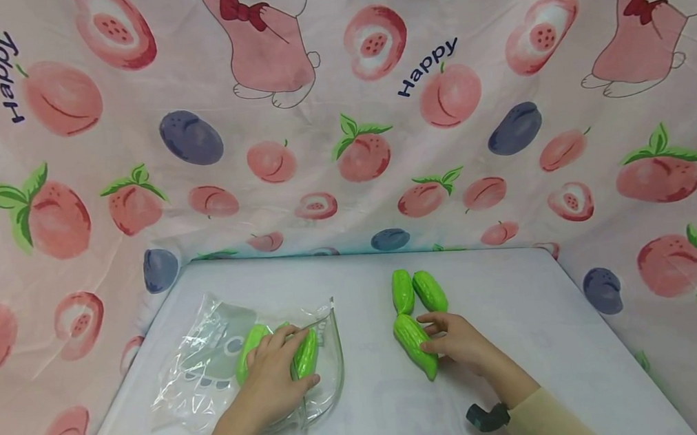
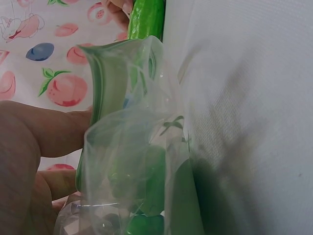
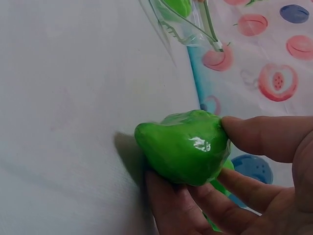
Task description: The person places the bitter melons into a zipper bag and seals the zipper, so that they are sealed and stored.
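My left hand (image 1: 273, 377) is over a clear zip bag (image 1: 179, 384) on the left of the table. Thumb and fingers grip its upper lip, and the mouth gapes to the right in the left wrist view. Inside lie green bitter melons (image 1: 306, 354), partly covered by the hand. My right hand (image 1: 462, 346) holds another bitter melon (image 3: 181, 147), bumpy and glossy with a pointed tip, between the thumb above and fingers below in the right wrist view. Two more bitter melons (image 1: 402, 291) lie side by side just beyond it.
A white table (image 1: 365, 409) carries everything. Patterned fruit cloth (image 1: 326, 109) hangs behind and along both sides. Black wrist mounts (image 1: 488, 417) sit at both wrists. The bag's printed panel (image 1: 224, 332) lies on its far left part.
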`<state>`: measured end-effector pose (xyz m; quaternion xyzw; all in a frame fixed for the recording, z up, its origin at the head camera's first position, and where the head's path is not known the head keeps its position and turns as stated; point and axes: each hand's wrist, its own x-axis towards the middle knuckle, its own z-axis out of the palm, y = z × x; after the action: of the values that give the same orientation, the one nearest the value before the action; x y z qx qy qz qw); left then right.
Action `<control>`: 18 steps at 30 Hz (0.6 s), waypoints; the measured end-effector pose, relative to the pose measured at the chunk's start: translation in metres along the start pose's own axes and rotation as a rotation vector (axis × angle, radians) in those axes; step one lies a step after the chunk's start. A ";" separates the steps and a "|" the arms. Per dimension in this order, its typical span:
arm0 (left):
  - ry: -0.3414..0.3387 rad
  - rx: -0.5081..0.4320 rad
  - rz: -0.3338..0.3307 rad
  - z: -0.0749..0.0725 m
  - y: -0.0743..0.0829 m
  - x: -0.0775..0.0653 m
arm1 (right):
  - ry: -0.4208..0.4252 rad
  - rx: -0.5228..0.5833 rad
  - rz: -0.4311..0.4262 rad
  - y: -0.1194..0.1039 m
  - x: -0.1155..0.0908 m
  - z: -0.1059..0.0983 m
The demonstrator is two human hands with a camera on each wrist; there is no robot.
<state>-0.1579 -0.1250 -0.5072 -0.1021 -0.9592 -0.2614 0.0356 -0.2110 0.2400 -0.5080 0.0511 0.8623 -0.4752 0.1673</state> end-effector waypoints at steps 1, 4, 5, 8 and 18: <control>0.000 -0.001 0.001 0.000 0.000 0.000 | -0.002 0.001 0.000 0.000 0.000 0.000; 0.002 -0.002 0.003 0.001 -0.001 0.000 | -0.007 0.002 -0.003 0.001 0.001 0.000; 0.002 -0.001 0.003 0.001 -0.001 0.000 | -0.008 0.004 -0.006 0.001 0.001 0.001; 0.004 -0.002 0.004 0.002 -0.002 0.000 | -0.019 0.010 -0.019 0.000 0.001 0.001; 0.001 -0.004 0.003 0.001 -0.001 0.001 | -0.060 0.065 -0.060 -0.002 -0.004 0.005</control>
<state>-0.1587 -0.1257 -0.5084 -0.1036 -0.9585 -0.2632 0.0361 -0.2064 0.2344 -0.5073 0.0163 0.8424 -0.5089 0.1767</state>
